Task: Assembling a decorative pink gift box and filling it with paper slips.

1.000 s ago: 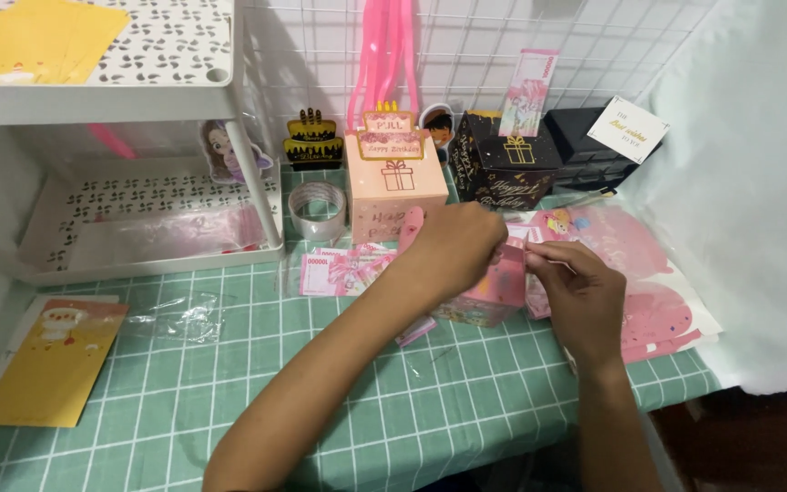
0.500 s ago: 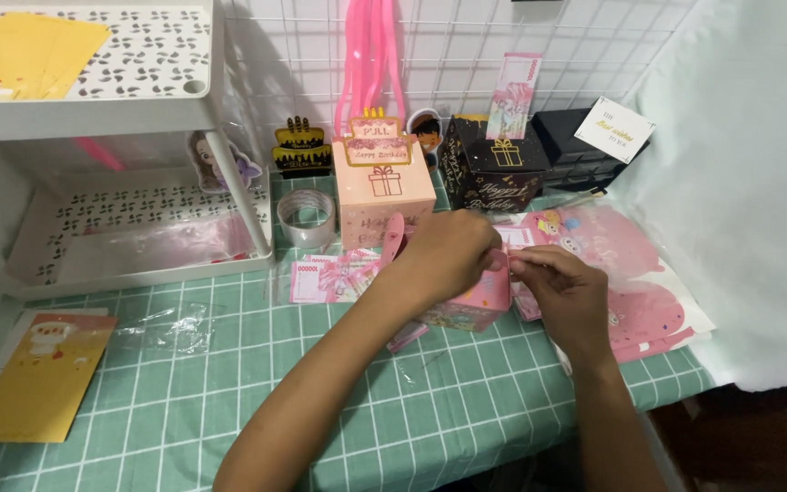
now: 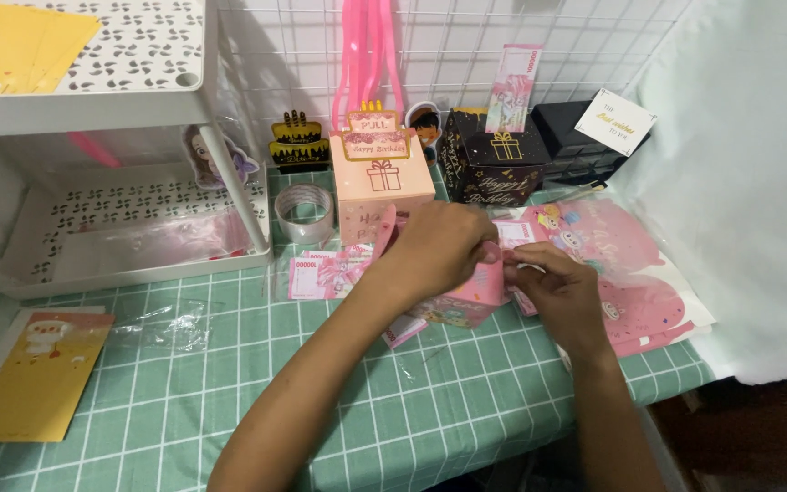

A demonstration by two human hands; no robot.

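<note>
- Our left hand [image 3: 444, 246] curls over the top of a small pink box [image 3: 466, 301] on the green checked cloth [image 3: 229, 364], fingers closed around its upper edge.
- Our right hand [image 3: 562, 296] pinches a flap of the same box between thumb and fingertips, just beside the left hand.
- Compared with a second ago, both hands have stayed at the box and barely shifted; mostly our view has drifted, so the folding work is unchanged, and the box sits where it was.
- The box lies in front of a taller pink gift box [image 3: 380, 182], with pink printed sheets [image 3: 630, 273] to its right and pink paper notes [image 3: 321, 273] to its left.
- A tape roll [image 3: 303, 213] stands near the white shelf [image 3: 129, 264], well apart from our hands.
</note>
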